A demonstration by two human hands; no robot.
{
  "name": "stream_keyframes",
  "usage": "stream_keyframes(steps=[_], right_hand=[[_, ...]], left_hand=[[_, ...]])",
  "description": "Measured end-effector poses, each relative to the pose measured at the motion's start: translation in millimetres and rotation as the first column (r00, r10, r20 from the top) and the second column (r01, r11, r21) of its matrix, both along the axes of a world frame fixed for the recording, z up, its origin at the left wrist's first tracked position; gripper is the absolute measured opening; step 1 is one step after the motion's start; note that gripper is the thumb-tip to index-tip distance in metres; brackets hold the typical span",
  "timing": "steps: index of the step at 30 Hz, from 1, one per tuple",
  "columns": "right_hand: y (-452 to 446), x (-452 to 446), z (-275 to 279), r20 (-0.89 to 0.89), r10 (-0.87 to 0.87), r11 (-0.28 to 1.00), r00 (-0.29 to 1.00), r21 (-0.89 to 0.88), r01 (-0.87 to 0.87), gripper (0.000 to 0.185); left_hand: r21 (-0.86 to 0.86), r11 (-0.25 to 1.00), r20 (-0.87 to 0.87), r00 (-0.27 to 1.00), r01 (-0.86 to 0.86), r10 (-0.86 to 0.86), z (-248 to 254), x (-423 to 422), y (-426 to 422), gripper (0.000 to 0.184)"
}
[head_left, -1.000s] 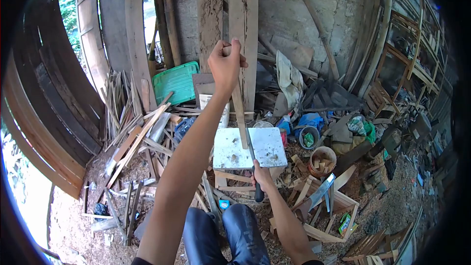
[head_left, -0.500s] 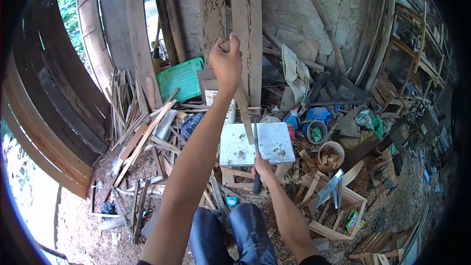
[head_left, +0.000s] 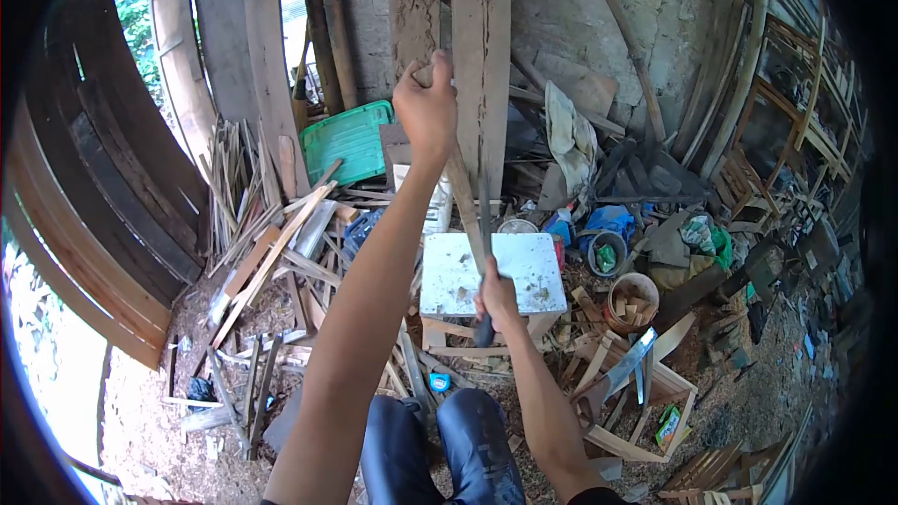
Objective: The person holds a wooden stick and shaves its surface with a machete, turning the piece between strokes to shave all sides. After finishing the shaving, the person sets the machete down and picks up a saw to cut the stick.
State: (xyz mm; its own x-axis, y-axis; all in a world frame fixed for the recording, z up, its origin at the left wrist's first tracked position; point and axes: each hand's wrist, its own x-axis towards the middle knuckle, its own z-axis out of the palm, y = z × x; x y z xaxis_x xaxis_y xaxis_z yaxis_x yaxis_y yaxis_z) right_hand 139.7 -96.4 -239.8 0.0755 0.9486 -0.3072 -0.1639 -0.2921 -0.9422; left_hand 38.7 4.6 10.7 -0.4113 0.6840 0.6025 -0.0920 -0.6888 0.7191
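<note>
High in front of me, my left hand is closed around the upper end of a wooden stick. The stick slants down toward a white-topped stool; its lower end is partly hidden behind my right hand. That hand grips the dark handle of a long, narrow-bladed knife, with the handle's butt showing below the fist. The blade points up, close along the right side of the stick; whether they touch I cannot tell. Small chips and stains lie on the stool top.
A handsaw rests on a wooden frame at right, near a bucket of wood blocks. Wood strips pile up at left. A green plastic lid leans behind. Shavings cover the ground.
My right hand has moved up with the knife, so the blade now reaches higher beside the stick. The left hand stays nearly in place, its fingers slightly shifted.
</note>
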Motion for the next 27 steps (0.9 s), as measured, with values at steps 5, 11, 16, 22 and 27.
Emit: stream_keyframes(steps=[5,11,16,22,27], right_hand=[[-16.9,19.9,-36.5,0.091,0.014,0.969,0.996,-0.247,0.008,0.058],[-20.3,2.1,-21.9,0.128,-0.015,0.999,0.992,-0.033,0.020,0.057],[-25.5,17.7,-45.3,0.218,0.023,0.970,0.976,-0.240,0.031,0.058],[-39.8,16.2,-88.7,0.245,-0.055,0.982,0.968,-0.161,0.097,0.061],[-47.3,21.9,-55.1,0.170,-0.022,0.981,0.985,-0.185,0.054,0.058]], left_hand=[[0.010,1.000,0.050,0.999,-0.017,0.016,-2.9,-24.3,3.6,0.031],[-0.007,1.000,0.060,0.998,-0.005,0.005,-4.6,-27.9,-2.8,0.033],[-0.008,0.997,0.111,0.991,0.080,-0.079,-1.2,-34.7,-7.3,0.034],[0.012,0.998,0.081,0.995,0.061,-0.062,-5.8,-26.3,-3.5,0.034],[-0.013,0.999,0.060,0.997,-0.039,0.039,-5.6,-29.9,4.9,0.037]])
